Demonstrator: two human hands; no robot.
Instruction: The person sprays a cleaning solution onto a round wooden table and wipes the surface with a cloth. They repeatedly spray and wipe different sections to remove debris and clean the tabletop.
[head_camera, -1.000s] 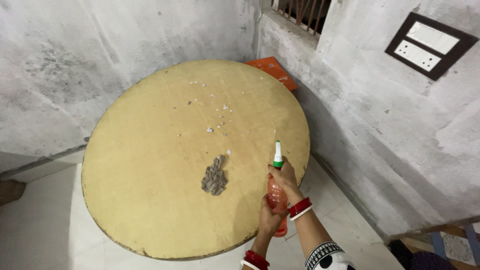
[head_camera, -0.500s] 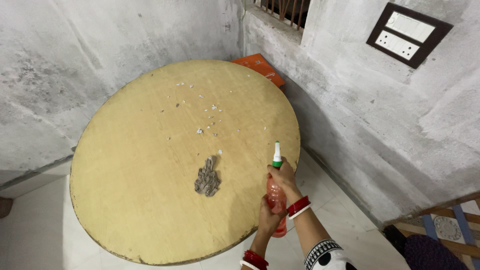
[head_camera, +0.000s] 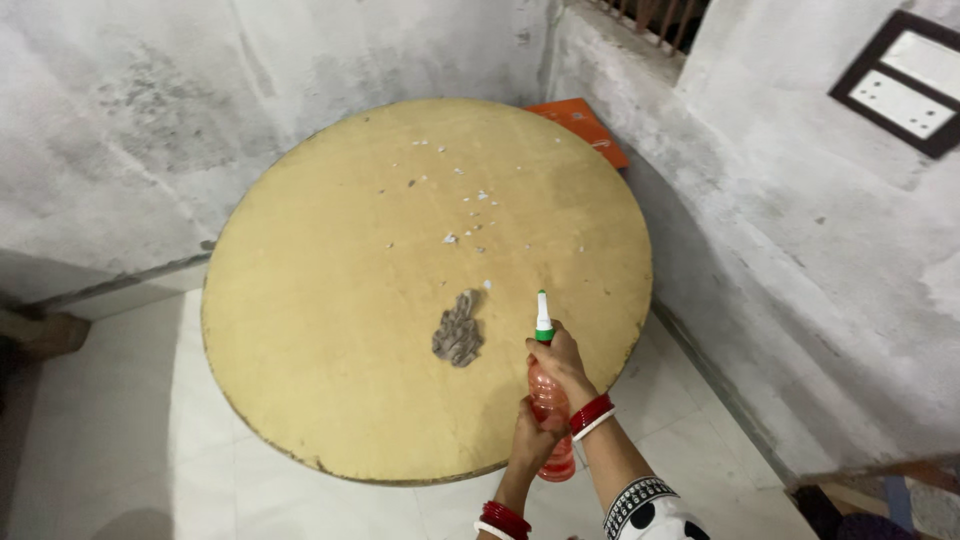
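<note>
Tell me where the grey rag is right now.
In the head view the grey rag lies crumpled on the round table, near its front right, just left of the spray bottle held in both hands.

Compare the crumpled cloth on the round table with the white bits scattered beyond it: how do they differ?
The cloth is one grey-brown crumpled lump; the white bits are many tiny pale flecks. The cloth lies nearer the spray bottle held in both hands; the bits spread toward the far edge. Both lie untouched on the table.
</note>
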